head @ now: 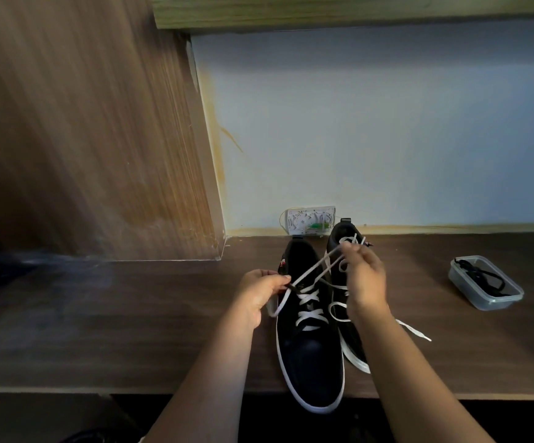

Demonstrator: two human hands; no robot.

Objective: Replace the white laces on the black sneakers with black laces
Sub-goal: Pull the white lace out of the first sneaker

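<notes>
Both hands pinch white lace (315,270) over near sneaker (310,346): left hand (261,294) at an upper eyelet, right hand (363,276) lifting a strand.
Risk: hard pull drags the overhanging shoe off the desk (131,330) edge (black laces (480,276) wait in the far-right tub (486,284)).

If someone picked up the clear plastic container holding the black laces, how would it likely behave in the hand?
The clear container looks thin-walled and shallow, so it is probably light and may flex under a firm grip. It has no lid on, so the black laces coiled loosely inside could spill if it tilts. Its flat base on the wooden desk suggests it would slide rather than tip when pushed.
</notes>
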